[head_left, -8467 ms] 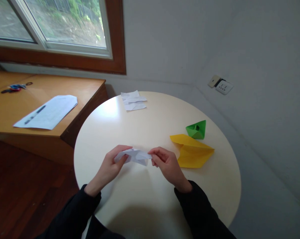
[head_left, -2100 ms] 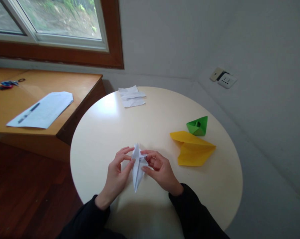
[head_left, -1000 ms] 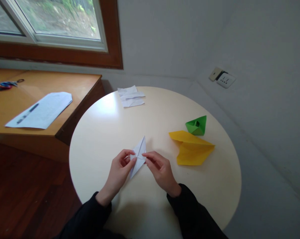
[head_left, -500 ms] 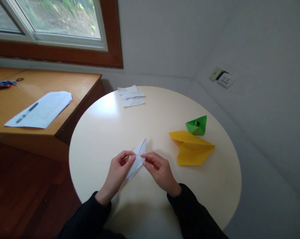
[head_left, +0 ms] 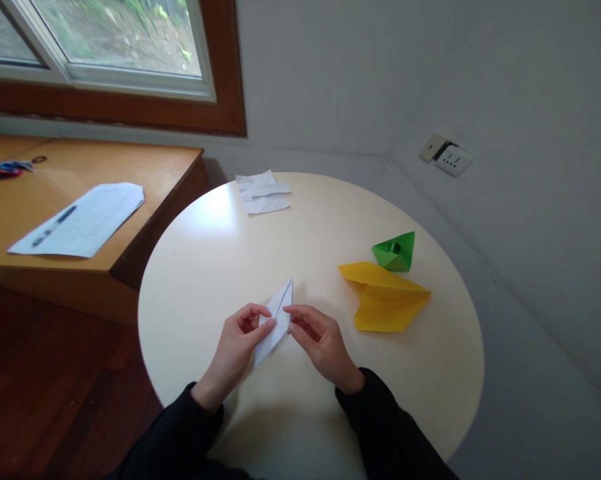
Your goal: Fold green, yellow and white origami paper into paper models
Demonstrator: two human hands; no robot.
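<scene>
A folded white paper point(head_left: 280, 313), narrow and pointed at its far end, is held between my two hands above the round table point(head_left: 205, 267). My left hand point(head_left: 240, 337) pinches its left edge, the thumb lying across the top face. On the opposite edge, the thumb and forefinger of my right hand point(head_left: 320, 340) grip the paper, with the other fingers curled in. A crease runs lengthwise along the upper face. The underside of the paper is hidden.
To the right lie a yellow paper plane point(head_left: 388, 303) and a green paper boat point(head_left: 395, 253). White paper pieces point(head_left: 265, 200) rest at the table's far edge. On the wooden desk point(head_left: 165, 163) at left are scissors point(head_left: 13, 167), white sheets point(head_left: 105, 210) and a pen point(head_left: 53, 227).
My left thumb has slid slightly right across the folded paper. The paper's top folds lie flatter and it has tilted a little; my right hand stays nearly in place.
</scene>
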